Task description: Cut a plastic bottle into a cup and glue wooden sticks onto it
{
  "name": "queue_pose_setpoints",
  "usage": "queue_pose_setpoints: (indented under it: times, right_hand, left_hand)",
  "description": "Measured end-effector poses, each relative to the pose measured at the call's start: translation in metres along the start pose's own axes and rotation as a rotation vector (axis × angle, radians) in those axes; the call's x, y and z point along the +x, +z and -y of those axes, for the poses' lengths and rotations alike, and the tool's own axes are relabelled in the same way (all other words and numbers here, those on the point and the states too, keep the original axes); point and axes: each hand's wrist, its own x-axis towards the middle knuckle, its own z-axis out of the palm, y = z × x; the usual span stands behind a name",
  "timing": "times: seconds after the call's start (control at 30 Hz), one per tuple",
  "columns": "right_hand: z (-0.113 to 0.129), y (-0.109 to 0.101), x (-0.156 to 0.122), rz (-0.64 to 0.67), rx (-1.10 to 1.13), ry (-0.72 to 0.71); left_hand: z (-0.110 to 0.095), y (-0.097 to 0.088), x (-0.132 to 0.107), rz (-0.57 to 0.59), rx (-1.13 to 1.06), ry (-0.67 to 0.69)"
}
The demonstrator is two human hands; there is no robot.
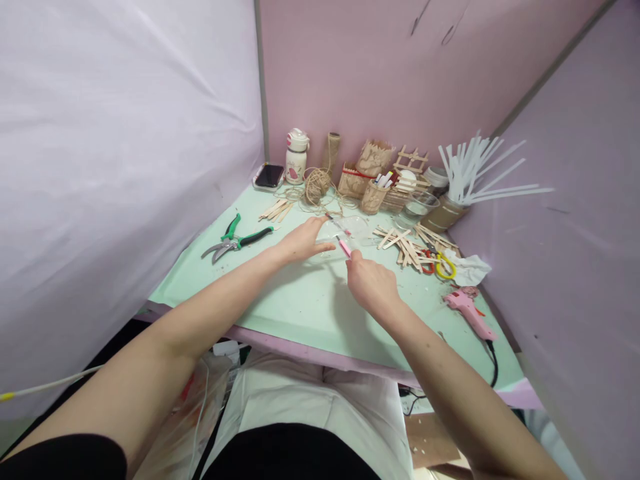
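Observation:
My left hand point(303, 240) reaches to the middle of the table, thumb and fingers apart around the near left side of a clear, shallow plastic container point(356, 225). It appears to steady the plastic. In my closed right hand point(373, 280) is a slim pink-handled tool point(344, 247). Its narrow grey tip points away from me at the container; the exact kind of tool is unclear. A small pink patch shows on the plastic. Just behind the container lies a ball of twine point(317, 185) with loose strands.
Green-handled pruning shears point(233, 241) lie left. On the right are wooden craft sticks point(400, 245), yellow-handled scissors point(445, 267) and a pink glue gun point(470, 312) with a black cord. A bottle point(296, 160), phone point(270, 176), pen holder point(374, 197) and white strips point(467, 170) stand farther back.

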Motion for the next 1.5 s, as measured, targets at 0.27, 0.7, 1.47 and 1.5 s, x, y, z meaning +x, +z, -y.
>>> queue_pose_setpoints:
  times: [0.27,0.7,1.47,1.5]
  right_hand:
    - [0.000,-0.009,-0.005,0.039,-0.020,-0.011]
    - [-0.007,-0.001,-0.006,0.059,0.023,-0.033]
    - [-0.021,-0.006,-0.005,0.030,0.181,-0.123]
    - [-0.021,-0.006,-0.006,0.023,0.169,-0.129]
  left_hand:
    - [0.004,0.000,0.002,0.009,-0.017,0.000]
    - [0.006,-0.002,0.005,0.046,-0.038,-0.011]
    - [0.007,-0.009,0.009,0.132,-0.097,-0.019]
    - [0.007,-0.009,0.008,0.133,-0.100,-0.016]
